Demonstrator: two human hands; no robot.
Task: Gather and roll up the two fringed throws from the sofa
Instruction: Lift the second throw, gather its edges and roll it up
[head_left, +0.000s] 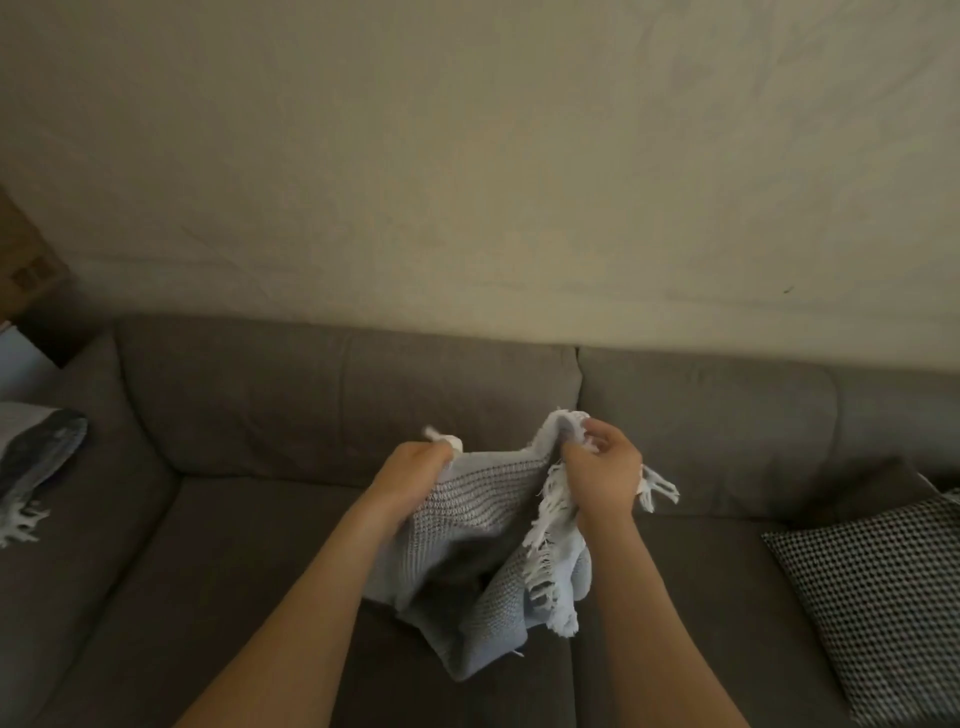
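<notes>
Head view. The left hand (415, 467) and the right hand (605, 467) hold a grey waffle-knit throw (457, 506) up over the seat of a brown sofa (249, 545). Each hand is closed around a part of the throw's upper edge. A white tuft pokes out above the left fist, and the white fringe (550, 525) spills below and beside the right. The rest of the cloth hangs slack between the forearms and bunches on the seat cushion.

The second throw (36, 457), dark and pale with its own fringe, lies well apart at the sofa's left end, not yet gathered. A checked cushion (883, 597) rests at the right.

Likely faults:
- The edges held are not level, so a roll begun here would probably run skewed.
- The loose fringe may snag in the right hand's fingers or get trapped inside the folds.
- The slack lower part could drag off the seat if the throw is lifted unevenly.
</notes>
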